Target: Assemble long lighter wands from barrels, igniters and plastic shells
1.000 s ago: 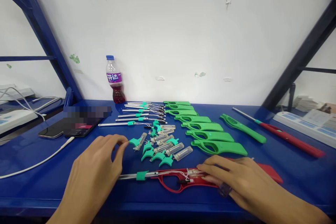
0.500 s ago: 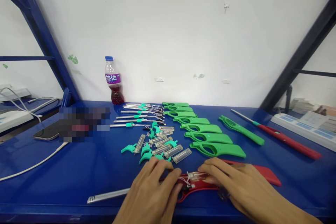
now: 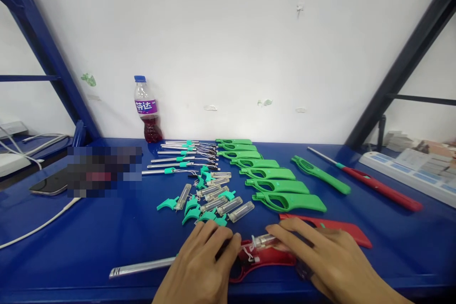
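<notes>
A blue table carries an open red casing near its front edge. The left hand, fingers closely bent, grips the casing's front end; the right hand, half-curled, pinches a clear tank over it, seating unclear. Behind, an upright bottle holds dark red liquid, partly filled. Loose clear tanks lie nearby, contents indistinct. White wires sit inside the casing.
</notes>
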The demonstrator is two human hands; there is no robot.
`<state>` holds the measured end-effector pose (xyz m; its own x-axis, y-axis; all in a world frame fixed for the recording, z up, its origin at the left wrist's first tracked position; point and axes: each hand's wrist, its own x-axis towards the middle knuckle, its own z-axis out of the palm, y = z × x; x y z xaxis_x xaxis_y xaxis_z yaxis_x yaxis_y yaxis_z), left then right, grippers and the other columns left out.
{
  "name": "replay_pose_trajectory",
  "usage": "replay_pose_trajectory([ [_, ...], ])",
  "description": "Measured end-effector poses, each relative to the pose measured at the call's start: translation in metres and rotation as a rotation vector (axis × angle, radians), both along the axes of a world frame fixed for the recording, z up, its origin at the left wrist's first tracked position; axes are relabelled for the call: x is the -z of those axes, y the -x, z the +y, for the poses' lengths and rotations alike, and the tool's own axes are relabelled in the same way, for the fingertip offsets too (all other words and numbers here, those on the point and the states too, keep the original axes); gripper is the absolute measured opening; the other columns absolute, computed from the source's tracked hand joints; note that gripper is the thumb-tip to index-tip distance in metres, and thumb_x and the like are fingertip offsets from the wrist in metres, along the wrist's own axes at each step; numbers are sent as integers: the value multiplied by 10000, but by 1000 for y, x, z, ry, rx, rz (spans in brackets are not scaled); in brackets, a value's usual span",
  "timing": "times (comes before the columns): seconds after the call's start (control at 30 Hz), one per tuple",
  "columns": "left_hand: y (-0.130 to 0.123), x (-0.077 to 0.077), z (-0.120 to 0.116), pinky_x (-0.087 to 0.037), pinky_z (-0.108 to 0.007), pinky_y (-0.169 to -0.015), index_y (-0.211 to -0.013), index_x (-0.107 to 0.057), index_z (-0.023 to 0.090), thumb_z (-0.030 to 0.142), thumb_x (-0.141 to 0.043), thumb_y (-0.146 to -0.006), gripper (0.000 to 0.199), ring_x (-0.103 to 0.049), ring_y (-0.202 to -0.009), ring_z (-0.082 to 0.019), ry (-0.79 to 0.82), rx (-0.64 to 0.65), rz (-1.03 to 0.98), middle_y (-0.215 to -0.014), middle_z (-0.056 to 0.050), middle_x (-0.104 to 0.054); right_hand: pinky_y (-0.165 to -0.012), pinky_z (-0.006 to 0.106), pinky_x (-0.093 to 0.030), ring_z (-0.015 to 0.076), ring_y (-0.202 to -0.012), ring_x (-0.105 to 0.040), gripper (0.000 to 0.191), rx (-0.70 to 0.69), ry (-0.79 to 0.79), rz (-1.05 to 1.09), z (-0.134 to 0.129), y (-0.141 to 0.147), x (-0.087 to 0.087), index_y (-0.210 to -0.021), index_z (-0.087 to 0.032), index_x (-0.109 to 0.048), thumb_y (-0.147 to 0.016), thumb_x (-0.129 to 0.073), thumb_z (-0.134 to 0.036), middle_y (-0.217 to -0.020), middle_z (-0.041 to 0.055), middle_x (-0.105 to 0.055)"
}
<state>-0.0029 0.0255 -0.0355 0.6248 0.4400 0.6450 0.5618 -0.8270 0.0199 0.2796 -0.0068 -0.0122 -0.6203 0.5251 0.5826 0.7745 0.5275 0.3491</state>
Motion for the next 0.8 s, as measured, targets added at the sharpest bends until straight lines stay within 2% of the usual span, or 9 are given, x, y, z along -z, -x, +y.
replay_pose_trajectory([
  [0.13,-2,-1,2,-626,-346,-754,-1231,-665,141,3,-504,-919,377,-650,-829,-208,-54,-2,-16,-962,-56,-721,-599,227,-499,114,-752,-782,528,-26,-91,50,-2,3,-6,-1263,-198,-638,-938,-308,54,-1048,3,-827],
  [0.33,-5,-1,2,-647,-337,-765,-1209,-670,139,-15,-497,-889,395,-669,-822,-204,-97,-15,-14,-947,-44,-722,-610,234,-500,120,-742,-780,437,-17,-106,59,-2,4,-5,-1245,-187,-660,-1069,-282,-57,-1054,24,-827],
  [0.43,-5,0,1,-652,-337,-773,-1201,-666,144,-25,-496,-877,404,-678,-830,-204,-100,-24,0,-948,-40,-723,-630,234,-523,128,-765,-785,443,-16,-83,22,-4,2,-2,-1279,-178,-658,-1051,-300,-50,-1082,39,-823],
  [0.57,-3,2,2,-649,-347,-780,-1211,-659,142,-35,-457,-878,428,-677,-834,-208,-101,-27,-13,-941,-54,-718,-695,232,-586,165,-883,-807,507,-6,-8,-21,-6,-10,5,-1368,-159,-636,-958,-365,-33,-1171,73,-808],
  [0.63,1,3,3,-648,-346,-810,-1252,-653,134,-35,-454,-891,446,-678,-876,-210,-59,-27,-3,-978,-68,-715,-719,219,-603,159,-867,-806,583,59,7,19,-7,-22,10,-1400,-173,-621,-891,-399,5,-1214,69,-799],
  [0.73,5,4,2,-642,-336,-814,-1299,-644,130,-21,-465,-931,436,-666,-894,-205,5,-12,8,-1009,-81,-702,-670,220,-610,145,-775,-794,649,171,24,57,-9,-38,15,-1430,-203,-599,-847,-422,22,-1269,54,-782],
  [0.8,5,2,0,-637,-340,-842,-1338,-630,125,-22,-461,-946,452,-667,-927,-206,32,-20,4,-1046,-92,-700,-655,226,-613,155,-798,-799,676,178,47,45,-11,-40,15,-1456,-207,-577,-836,-433,17,-1293,53,-773],
])
